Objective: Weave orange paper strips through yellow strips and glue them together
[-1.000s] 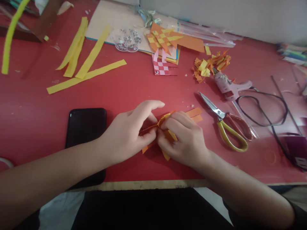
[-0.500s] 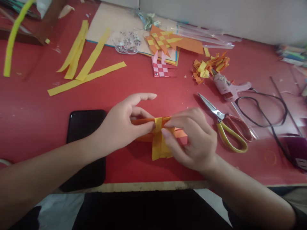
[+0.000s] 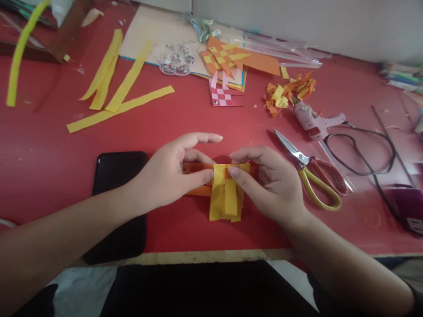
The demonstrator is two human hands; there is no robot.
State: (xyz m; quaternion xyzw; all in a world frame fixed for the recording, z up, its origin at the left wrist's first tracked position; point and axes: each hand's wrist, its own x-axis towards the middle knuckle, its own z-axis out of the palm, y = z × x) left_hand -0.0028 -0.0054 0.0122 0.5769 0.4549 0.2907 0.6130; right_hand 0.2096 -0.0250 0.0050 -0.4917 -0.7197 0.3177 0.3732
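Between my two hands are woven paper strips: yellow strips (image 3: 217, 198) hang down toward me, and orange strips (image 3: 198, 190) run sideways under and through them. My left hand (image 3: 175, 169) pinches the left side, its thumb on the orange and yellow crossing and its index finger stretched out above. From the right, my right hand (image 3: 272, 185) grips the upper right part, thumb pressed on the front and fingers behind. The fingertips behind the paper are partly hidden.
Scissors (image 3: 300, 158) and a pink glue gun (image 3: 313, 121) lie right; a black phone (image 3: 120, 176) lies left. Loose yellow strips (image 3: 120, 108), a pink woven paper fish (image 3: 224, 96), an orange one (image 3: 221, 55), googly eyes (image 3: 175, 59) and paper scraps (image 3: 280, 94) lie farther back.
My right hand has shifted its grip, its thumb now flat on the top of the yellow strips and its fingers behind. More of the hanging yellow strips shows. My left hand has barely moved.
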